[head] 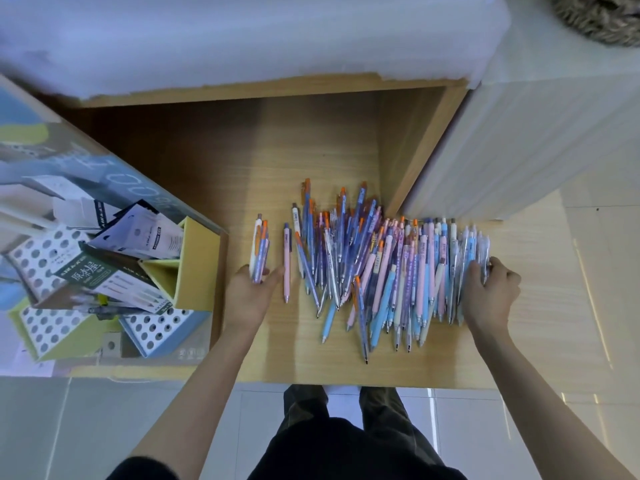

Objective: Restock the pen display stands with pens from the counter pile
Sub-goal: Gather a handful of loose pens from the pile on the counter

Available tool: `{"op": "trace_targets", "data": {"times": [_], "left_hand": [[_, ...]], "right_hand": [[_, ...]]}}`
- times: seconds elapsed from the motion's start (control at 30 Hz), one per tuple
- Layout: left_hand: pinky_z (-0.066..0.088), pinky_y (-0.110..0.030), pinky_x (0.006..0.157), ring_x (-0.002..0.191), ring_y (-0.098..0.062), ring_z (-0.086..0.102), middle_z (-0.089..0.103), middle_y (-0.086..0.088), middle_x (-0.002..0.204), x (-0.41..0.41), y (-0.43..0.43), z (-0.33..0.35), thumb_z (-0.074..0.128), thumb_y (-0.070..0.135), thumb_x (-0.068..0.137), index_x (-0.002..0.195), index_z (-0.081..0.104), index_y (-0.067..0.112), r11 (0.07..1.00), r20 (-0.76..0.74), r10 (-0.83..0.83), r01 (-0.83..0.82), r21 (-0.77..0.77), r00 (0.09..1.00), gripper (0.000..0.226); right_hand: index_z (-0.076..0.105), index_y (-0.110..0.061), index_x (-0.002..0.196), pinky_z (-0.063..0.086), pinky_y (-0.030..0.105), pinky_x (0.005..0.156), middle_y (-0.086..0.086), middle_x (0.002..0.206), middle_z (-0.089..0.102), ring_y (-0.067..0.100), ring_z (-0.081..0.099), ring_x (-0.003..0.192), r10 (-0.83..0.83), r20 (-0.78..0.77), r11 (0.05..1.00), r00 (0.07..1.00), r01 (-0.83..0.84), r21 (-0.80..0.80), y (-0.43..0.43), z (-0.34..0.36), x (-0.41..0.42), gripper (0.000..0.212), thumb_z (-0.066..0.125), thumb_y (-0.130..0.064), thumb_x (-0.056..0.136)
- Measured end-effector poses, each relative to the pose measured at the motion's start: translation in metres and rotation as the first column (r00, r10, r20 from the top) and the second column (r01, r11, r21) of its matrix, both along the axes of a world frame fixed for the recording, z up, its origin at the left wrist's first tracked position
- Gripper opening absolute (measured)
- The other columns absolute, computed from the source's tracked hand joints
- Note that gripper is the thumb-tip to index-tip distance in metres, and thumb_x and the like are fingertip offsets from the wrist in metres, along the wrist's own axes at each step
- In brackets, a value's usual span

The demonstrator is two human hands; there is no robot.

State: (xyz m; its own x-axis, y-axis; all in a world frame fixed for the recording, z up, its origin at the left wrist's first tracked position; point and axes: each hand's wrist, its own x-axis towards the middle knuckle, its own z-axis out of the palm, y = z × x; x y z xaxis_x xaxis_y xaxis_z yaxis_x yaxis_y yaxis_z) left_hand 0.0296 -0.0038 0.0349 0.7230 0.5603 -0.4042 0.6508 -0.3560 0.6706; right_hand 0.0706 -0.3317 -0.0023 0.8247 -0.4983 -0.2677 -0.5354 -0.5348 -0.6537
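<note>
From my remote seat, the biggest thing in view is the wooden counter, a pale, smooth laminate with a printed grain, boxed in on the right by a white cabinet with a faintly ribbed face.

On the left edge of the counter sit the display stands, tumbled together at angles. They are blocky card or plastic boxes with white tops punched with rows of round holes, and a plain yellow one stands among them. Printed cardboard sleeves are jammed between them. Every hole I can make out looks dark and unfilled, so I judge the restocking has barely begun and nearly all of it is left to do.

The pen pile lies mid-counter, well apart from the stands. It is a loose fan of slim barrels, mostly tip-toward-me: matte pink, sky blue and cream, translucent violet, many with orange clickers.

My right hand is at the pile's right edge, with its fingers curled around a cluster of clear pens, glossy and see-through. My left hand is at the pile's left edge and grips a small bunch of white and blue pens with orange tops, held upright off the pile. Just beside it a single pink pen lies on the wood.

It reads as gathering and sorting. I'd guess the round, slick barrels will roll, so each handful needs a firm hold before going to the stands.
</note>
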Motion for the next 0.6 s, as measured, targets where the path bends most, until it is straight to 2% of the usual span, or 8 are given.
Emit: {"op": "trace_targets", "data": {"times": [0.13,0.2,0.3,0.43,0.47,0.53,0.6], "left_hand": [[0.041,-0.027,0.056,0.062,-0.024,0.057,0.058,-0.008,0.065,0.049,-0.017,-0.013,0.072,0.046,0.079,0.078,0.06,0.002,0.998,-0.044,0.01,-0.013,-0.069,0.999,0.045],[0.036,-0.026,0.052,0.053,-0.022,0.049,0.048,-0.005,0.053,0.063,-0.027,-0.021,0.073,0.052,0.076,0.065,0.051,0.007,0.992,-0.069,-0.012,0.002,-0.13,0.998,0.051],[0.042,-0.025,0.058,0.058,-0.019,0.055,0.057,-0.004,0.063,0.068,-0.036,-0.032,0.077,0.055,0.069,0.071,0.058,0.01,0.975,-0.066,-0.045,0.029,-0.22,0.997,0.049],[0.037,-0.011,0.04,0.035,-0.004,0.051,0.053,0.005,0.039,0.06,-0.04,-0.039,0.08,0.047,0.068,0.05,0.055,0.019,0.947,-0.022,-0.034,0.025,-0.322,0.999,0.042],[0.04,-0.012,0.041,0.036,-0.001,0.053,0.056,0.006,0.043,0.058,-0.041,-0.041,0.081,0.045,0.068,0.054,0.059,0.02,0.939,-0.015,-0.027,0.02,-0.342,1.0,0.037],[0.047,-0.016,0.053,0.047,0.005,0.058,0.062,0.005,0.06,0.057,-0.045,-0.041,0.08,0.043,0.071,0.065,0.064,0.021,0.925,0.015,-0.046,0.048,-0.377,0.999,0.028],[0.045,-0.013,0.059,0.059,0.01,0.062,0.068,0.014,0.067,0.054,-0.053,-0.038,0.078,0.042,0.075,0.073,0.068,0.027,0.912,0.056,-0.066,0.083,-0.402,0.996,0.018]], "right_hand": [[0.034,-0.004,0.142,0.023,0.048,0.108,0.022,0.142,0.03,0.038,0.025,0.131,-0.025,-0.024,0.999,0.999,0.026,0.033,0.006,0.002,0.005,0.06,0.039,-0.044,0.098],[0.032,-0.006,0.143,0.024,0.048,0.106,0.021,0.142,0.03,0.038,0.025,0.13,-0.006,-0.027,0.999,1.0,0.008,0.046,0.013,0.003,0.004,0.068,0.04,-0.054,0.095],[0.025,-0.009,0.146,0.025,0.048,0.106,0.021,0.142,0.031,0.038,0.028,0.127,0.039,-0.052,0.999,0.998,-0.04,-0.023,0.032,0.004,0.001,0.088,0.033,-0.068,0.082],[0.021,-0.006,0.147,0.025,0.044,0.104,0.024,0.142,0.034,0.038,0.032,0.125,0.08,-0.056,0.982,0.995,-0.088,-0.166,0.056,0.001,-0.003,0.09,0.03,-0.069,0.083],[0.024,-0.006,0.146,0.025,0.043,0.102,0.024,0.14,0.037,0.038,0.034,0.124,0.069,-0.044,0.977,0.997,-0.077,-0.198,0.059,0.001,-0.003,0.085,0.034,-0.066,0.087],[0.031,-0.004,0.144,0.027,0.043,0.098,0.025,0.136,0.041,0.039,0.038,0.12,0.049,0.01,0.97,0.999,-0.046,-0.238,0.066,0.001,-0.003,0.075,0.044,-0.056,0.091],[0.032,-0.003,0.143,0.031,0.045,0.095,0.025,0.133,0.044,0.04,0.041,0.116,0.054,0.046,0.969,0.997,-0.041,-0.243,0.075,0.003,-0.003,0.073,0.048,-0.052,0.091]]}}
